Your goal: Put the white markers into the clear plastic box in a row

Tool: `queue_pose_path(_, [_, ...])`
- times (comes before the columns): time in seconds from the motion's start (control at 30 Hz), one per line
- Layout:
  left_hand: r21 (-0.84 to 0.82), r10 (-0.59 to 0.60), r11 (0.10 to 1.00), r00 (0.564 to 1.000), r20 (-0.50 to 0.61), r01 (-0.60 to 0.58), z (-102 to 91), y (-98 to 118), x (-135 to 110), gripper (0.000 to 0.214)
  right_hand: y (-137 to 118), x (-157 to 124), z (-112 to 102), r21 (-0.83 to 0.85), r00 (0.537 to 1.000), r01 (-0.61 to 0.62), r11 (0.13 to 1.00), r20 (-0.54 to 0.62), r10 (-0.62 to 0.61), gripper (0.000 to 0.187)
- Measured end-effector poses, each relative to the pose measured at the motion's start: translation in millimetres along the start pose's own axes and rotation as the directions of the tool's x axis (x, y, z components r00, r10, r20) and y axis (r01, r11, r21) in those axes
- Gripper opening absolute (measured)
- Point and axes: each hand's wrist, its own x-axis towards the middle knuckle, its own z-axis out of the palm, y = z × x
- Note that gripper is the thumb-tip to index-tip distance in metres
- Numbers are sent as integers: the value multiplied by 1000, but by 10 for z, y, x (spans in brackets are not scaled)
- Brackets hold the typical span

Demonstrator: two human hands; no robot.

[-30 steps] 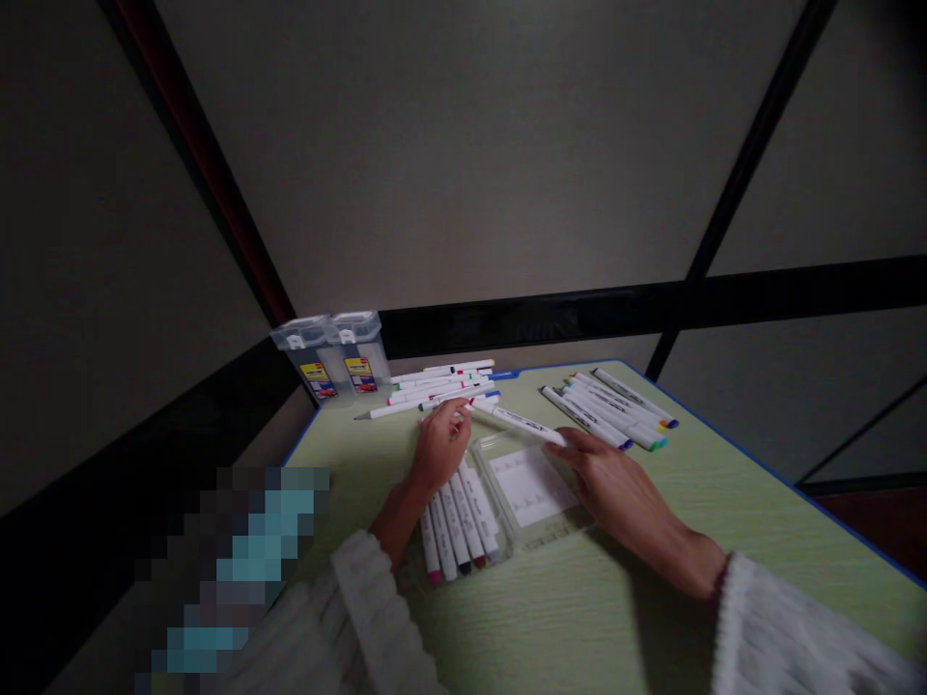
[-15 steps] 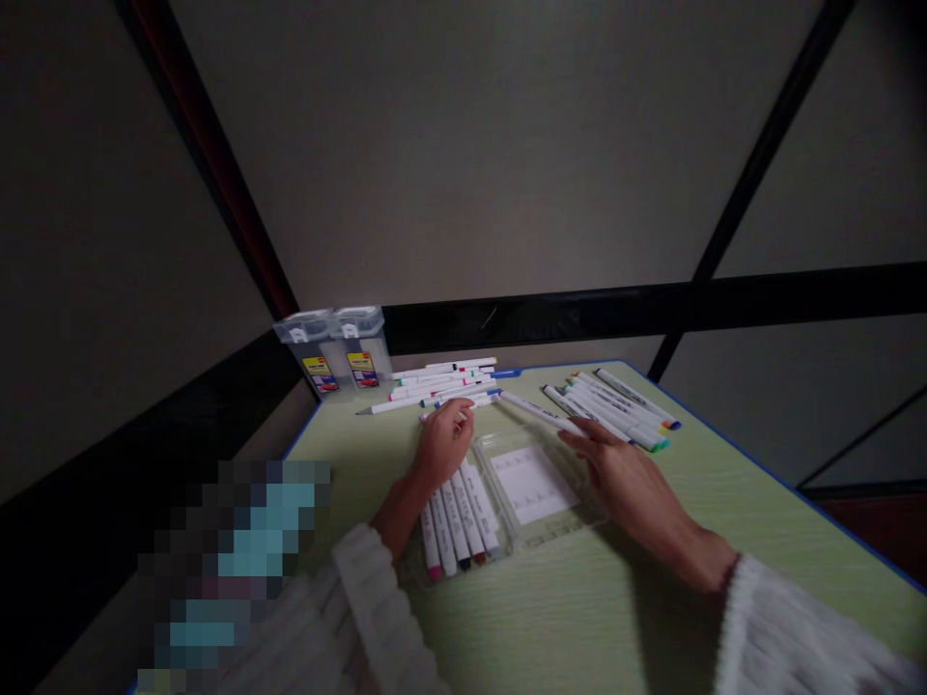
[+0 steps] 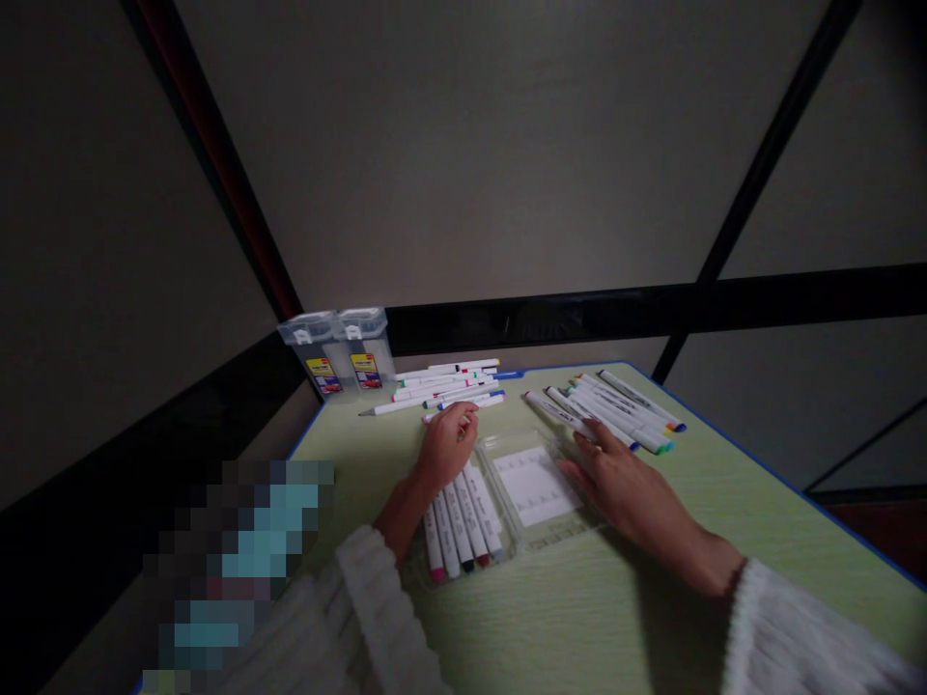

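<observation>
My left hand (image 3: 447, 442) rests over the far end of a clear plastic marker case (image 3: 507, 512), its fingers curled in. Whatever it may hold is hidden. Several white markers (image 3: 463, 526) with coloured ends lie side by side in the case's left half. The right half holds a white paper insert (image 3: 537, 485). My right hand (image 3: 615, 478) is above the right edge of the case, thumb apart from the fingers. Its fingertips touch the near end of a white marker (image 3: 554, 410) on the table, beside a group of similar markers (image 3: 619, 405).
Two clear lidded boxes (image 3: 369, 352) with yellow labels stand at the back left corner. Several loose markers (image 3: 449, 386) are heaped beside them. The green table (image 3: 521, 618) has a blue edge, and a wall rises behind it. A blurred-out patch (image 3: 253, 541) covers the lower left.
My right hand has moved the white marker rightward, next to the group there, and its thumb has come away from it. My left hand has stayed over the case.
</observation>
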Motion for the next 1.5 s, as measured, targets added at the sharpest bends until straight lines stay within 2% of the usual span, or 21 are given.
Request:
queue_pose_path(0.23, [7, 0, 1000, 1000, 13, 0, 9, -6, 8, 18, -50, -20, -83, -50, 996, -9, 999, 84, 13, 40])
queue_pose_path(0.37, [8, -5, 1000, 1000, 21, 5, 16, -14, 2, 17, -34, -24, -61, -45, 993, 1, 999, 120, 4, 37])
queue_pose_path(0.73, [11, 8, 1000, 999, 46, -9, 17, -23, 3, 17, 53, -21, -2, -27, 991, 28, 999, 130, -24, 32])
queue_pose_path(1.23, [4, 10, 1000, 998, 68, -10, 17, -30, -4, 16, 10, -31, -46, -126, 976, -65, 990, 199, 89, 40])
queue_pose_path(1.5, [13, 27, 1000, 997, 79, -28, 24, -49, 0, 16, 20, -40, -45, -150, 976, -57, 987, 200, 86, 41])
